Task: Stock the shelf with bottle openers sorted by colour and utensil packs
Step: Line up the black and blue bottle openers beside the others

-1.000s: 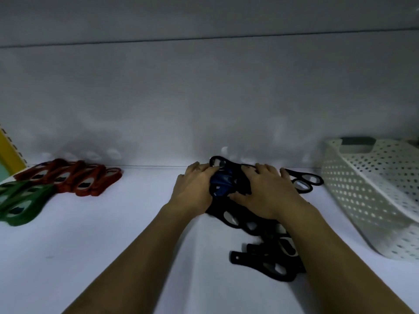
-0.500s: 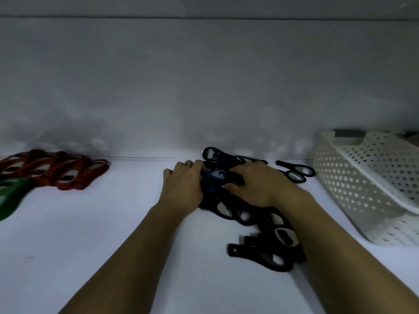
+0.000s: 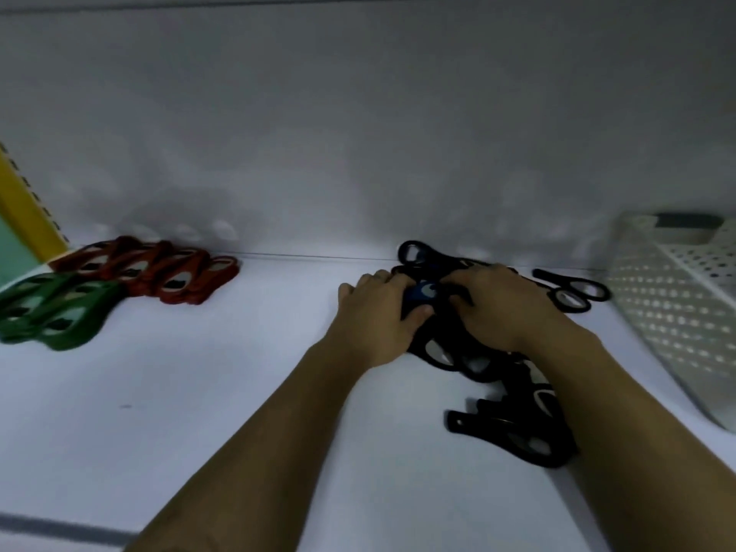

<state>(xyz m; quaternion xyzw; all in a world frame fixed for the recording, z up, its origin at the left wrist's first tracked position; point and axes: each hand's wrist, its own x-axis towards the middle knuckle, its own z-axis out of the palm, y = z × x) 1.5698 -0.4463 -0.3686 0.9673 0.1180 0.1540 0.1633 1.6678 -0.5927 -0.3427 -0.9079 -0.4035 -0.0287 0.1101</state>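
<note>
A heap of black bottle openers [image 3: 513, 432] lies on the white shelf [image 3: 199, 412], right of centre. A blue bottle opener [image 3: 423, 292] shows on top of the heap between my hands. My left hand [image 3: 378, 316] curls round the heap's left side, thumb on the blue opener. My right hand [image 3: 502, 308] lies over the heap's top with fingers bent onto the openers. A row of red bottle openers [image 3: 167, 272] sits at the back left, with green bottle openers [image 3: 51, 312] in front of it.
A white perforated basket [image 3: 677, 312] stands tilted at the right. Two more black openers [image 3: 573, 292] lie between the heap and the basket. A yellow upright [image 3: 24, 217] bounds the shelf's left end. The shelf's back wall is close behind the heap.
Both hands have stayed on the heap of black openers, shifting slightly. The view has swung a little so the red and green openers show more fully at the left.
</note>
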